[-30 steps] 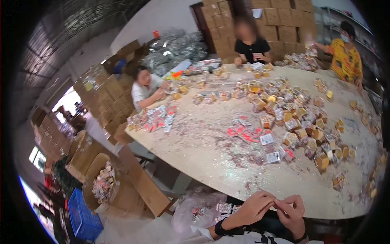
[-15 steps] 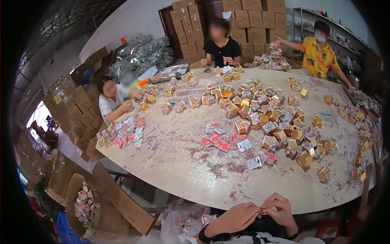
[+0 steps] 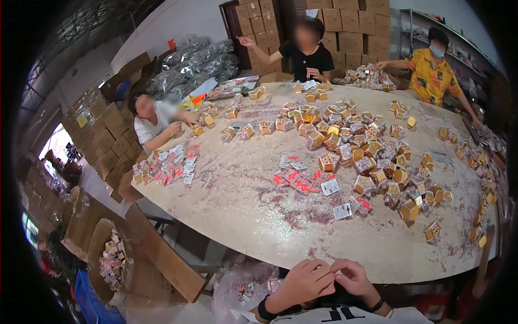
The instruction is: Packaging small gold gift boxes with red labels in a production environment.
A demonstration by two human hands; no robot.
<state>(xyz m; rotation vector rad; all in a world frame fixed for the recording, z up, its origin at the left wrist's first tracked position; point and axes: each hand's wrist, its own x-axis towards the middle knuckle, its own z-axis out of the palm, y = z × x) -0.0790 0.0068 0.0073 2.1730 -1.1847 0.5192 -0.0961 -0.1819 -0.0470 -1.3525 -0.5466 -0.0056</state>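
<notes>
My left hand (image 3: 308,282) and my right hand (image 3: 353,278) meet fingertip to fingertip just past the near table edge, both closed in a pinch. Whatever lies between the fingers is hidden or too small to make out. Beyond them, red and white printed cards (image 3: 307,182) lie fanned on the table (image 3: 226,216). Two white cards (image 3: 342,211) sit a little nearer to my hands. Right of the cards spreads a large heap of small gold house-shaped ornaments (image 3: 329,162) with glittery roofs. A single ornament (image 3: 433,231) stands apart on the right.
Loose glitter covers much of the tabletop. Three co-workers sit around it: one in white (image 3: 156,121), one in black (image 3: 310,56), one in a yellow shirt (image 3: 434,78). An open carton (image 3: 141,264) with ornaments stands lower left, beside a plastic bag (image 3: 232,294).
My hands have shifted slightly left and stay pinched together. The far co-worker in black has raised an arm outward to the left. The whole view has tilted a little.
</notes>
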